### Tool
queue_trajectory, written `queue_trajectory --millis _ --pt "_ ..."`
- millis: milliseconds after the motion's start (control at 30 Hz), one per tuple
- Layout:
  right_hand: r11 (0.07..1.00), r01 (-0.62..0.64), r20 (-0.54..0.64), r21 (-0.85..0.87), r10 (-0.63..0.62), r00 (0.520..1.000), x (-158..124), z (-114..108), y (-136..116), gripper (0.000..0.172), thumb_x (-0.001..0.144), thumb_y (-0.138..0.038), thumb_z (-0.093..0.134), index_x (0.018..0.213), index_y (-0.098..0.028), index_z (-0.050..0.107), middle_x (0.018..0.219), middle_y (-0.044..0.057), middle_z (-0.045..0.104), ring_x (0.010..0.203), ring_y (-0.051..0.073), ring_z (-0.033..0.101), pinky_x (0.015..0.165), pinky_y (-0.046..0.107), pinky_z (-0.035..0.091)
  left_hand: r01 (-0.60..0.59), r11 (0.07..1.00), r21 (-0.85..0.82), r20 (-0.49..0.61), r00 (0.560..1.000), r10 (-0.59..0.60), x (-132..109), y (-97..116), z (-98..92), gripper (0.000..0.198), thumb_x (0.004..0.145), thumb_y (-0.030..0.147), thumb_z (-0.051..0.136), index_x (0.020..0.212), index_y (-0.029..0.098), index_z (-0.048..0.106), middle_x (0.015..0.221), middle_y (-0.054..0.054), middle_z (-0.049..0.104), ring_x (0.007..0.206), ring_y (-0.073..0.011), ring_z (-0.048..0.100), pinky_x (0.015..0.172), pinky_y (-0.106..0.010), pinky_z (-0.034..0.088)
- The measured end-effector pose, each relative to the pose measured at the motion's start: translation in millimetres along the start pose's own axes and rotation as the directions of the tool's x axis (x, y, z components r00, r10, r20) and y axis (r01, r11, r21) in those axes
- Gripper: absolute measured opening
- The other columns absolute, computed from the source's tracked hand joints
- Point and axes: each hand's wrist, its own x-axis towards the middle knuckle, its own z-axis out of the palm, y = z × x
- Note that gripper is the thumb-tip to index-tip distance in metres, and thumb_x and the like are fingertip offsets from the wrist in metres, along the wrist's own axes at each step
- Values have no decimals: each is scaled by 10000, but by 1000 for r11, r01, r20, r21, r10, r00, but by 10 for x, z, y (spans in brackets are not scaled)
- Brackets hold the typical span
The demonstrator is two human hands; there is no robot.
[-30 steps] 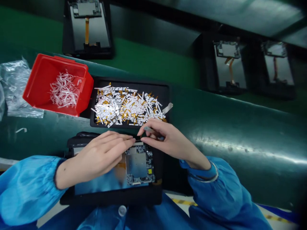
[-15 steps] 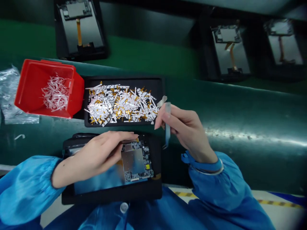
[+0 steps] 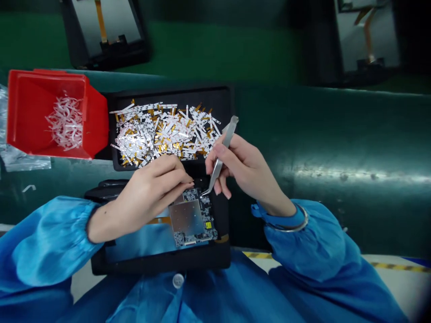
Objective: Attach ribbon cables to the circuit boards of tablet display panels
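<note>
tabletop [image 3: 336, 143]: carrying a tray [image 3: 168, 91] of strips [image 3: 161, 130] within reach
left hand [image 3: 148, 195]: pinching closed, steadying the board [image 3: 193, 220]
right hand [image 3: 247, 170]: gripping tweezers [image 3: 220, 157] pen-style, aiming at the board

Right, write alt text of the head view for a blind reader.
A person in blue sleeves works on an open tablet: the right hand holds tweezers, tip at the circuit board, and the left hand rests its fingertips beside it. Behind are a black tray of flex strips and a red bin of white strips.
</note>
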Motion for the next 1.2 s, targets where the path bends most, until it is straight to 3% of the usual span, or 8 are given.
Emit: queue_trajectory --millis 667,767,900,1033,1200 --pt "1000 -10 10 8 10 1000 -2 -5 44 326 932 -527 551 857 -234 427 696 -69 600 401 61 594 290 162 406 -64 996 62 20 998 63 -40 17 -19 72 937 104 570 972 140 621 923 -43 628 841 -120 601 733 -244 521" --pt "1000 -1 6 4 1 1000 -2 -4 44 336 922 -545 556 859 -238 434 697 -62 598 402 65 590 284 169 398 -92 984 155 24 996 89 -50 37 3 88 956 109 532 982 158 599 934 -45 620 842 -139 588 737 -273 522" --pt "1000 9 6 -1 -9 1000 -1 -3 37 322 926 -529 560 860 -239 438 695 -64 594 412 66 595 295 164 409 -217 919 330 106 976 192 -58 41 0 106 964 115 498 995 124 599 917 -67 622 841 -186 561 743 -333 504" --pt "999 12 43 34 -13 999 3 -9 18 275 934 -475 568 871 -243 434 711 -67 593 434 81 620 320 180 459 -282 850 445 185 958 221 -88 15 -47 168 979 213 516 1070 107 610 1005 -83 657 892 -229 567 700 -359 476" --pt "999 12 44 34 -14 999 -14 -25 -12 267 878 -331 684 908 -260 428 742 -76 632 523 107 668 410 209 548 -240 842 483 160 970 185 -191 22 -39 427 990 451 483 1231 111 576 1053 -110 670 954 -269 592 734 -389 486"
